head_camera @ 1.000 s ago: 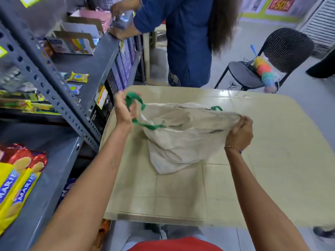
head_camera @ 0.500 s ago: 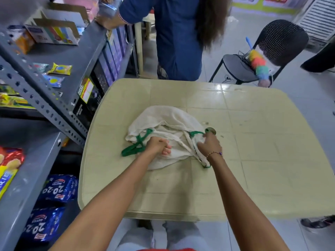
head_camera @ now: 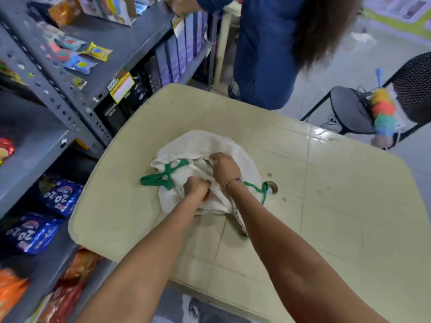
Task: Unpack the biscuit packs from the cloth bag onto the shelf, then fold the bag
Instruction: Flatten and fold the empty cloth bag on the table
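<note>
Hands clenched on cloth bag [head_camera: 200, 148] (crumpled on table [head_camera: 326, 206]): left hand [head_camera: 197, 187], right hand [head_camera: 225, 167].

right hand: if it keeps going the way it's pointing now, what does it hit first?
The right hand points away from the wearer and slightly left, already on the cloth bag. It would first meet the bag's bunched cloth, then bare table beyond. Depth is hard to judge.

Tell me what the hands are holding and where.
Both the left hand and right hand grip bunched cloth near the middle of the bag.
</note>
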`<state>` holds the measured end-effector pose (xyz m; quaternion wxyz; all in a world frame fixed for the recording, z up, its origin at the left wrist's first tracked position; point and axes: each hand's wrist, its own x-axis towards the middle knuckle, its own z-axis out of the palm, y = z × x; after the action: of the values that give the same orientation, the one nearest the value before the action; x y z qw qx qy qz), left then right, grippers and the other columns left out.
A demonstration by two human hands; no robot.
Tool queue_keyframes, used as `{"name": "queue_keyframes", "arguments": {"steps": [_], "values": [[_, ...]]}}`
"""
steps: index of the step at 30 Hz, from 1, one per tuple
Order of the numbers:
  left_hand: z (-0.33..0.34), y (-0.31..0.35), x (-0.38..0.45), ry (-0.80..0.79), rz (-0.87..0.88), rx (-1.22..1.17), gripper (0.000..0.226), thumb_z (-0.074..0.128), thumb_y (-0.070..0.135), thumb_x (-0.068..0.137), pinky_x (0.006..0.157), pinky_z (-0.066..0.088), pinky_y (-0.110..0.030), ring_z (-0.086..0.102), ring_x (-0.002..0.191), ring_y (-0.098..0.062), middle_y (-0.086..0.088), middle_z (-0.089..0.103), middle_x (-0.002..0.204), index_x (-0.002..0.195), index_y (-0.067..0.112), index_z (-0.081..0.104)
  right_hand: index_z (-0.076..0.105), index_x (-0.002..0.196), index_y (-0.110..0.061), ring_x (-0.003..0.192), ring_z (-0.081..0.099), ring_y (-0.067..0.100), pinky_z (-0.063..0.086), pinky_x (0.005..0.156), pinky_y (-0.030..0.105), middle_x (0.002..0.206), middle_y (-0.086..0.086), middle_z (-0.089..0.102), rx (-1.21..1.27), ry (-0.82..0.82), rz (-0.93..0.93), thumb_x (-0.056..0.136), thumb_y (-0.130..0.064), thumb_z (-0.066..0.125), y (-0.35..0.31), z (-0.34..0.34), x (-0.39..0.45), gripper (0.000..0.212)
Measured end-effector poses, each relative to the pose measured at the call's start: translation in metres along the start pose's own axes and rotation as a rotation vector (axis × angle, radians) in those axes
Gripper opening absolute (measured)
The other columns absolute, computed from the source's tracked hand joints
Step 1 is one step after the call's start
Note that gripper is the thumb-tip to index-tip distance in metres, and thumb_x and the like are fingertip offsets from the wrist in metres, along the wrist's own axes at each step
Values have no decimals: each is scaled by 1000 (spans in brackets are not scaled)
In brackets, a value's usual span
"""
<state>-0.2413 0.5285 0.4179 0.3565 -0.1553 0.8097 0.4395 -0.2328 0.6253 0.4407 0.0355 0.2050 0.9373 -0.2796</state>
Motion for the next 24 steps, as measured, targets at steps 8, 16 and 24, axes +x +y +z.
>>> {"name": "queue_keyframes", "arguments": {"steps": [8,16,24], "values": [[3,-46,6,4,38,-399,24,40,16,98,55,56,-30,65,72,-23,-12,65,89,112,3,54,62,101,-4,100,61,36,46,76,34,107,19,66,-116,-69,141,93,-33,47,4,19,15,34],[-50,-17,-3,-270,215,-710,18,46,11,97,80,53,-35,63,85,-22,-13,63,98,107,4,59,64,105,-2,98,59,32,38,73,24,108,20,67,636,385,401,89,-6,40,23,-55,-6,29],[-105,47,-25,86,478,-123,21,59,-4,81,74,50,-30,61,85,-23,-13,68,96,97,6,69,64,96,-3,101,60,40,46,83,36,107,23,67,270,599,552,80,-10,55,75,-132,-81,20]]}}
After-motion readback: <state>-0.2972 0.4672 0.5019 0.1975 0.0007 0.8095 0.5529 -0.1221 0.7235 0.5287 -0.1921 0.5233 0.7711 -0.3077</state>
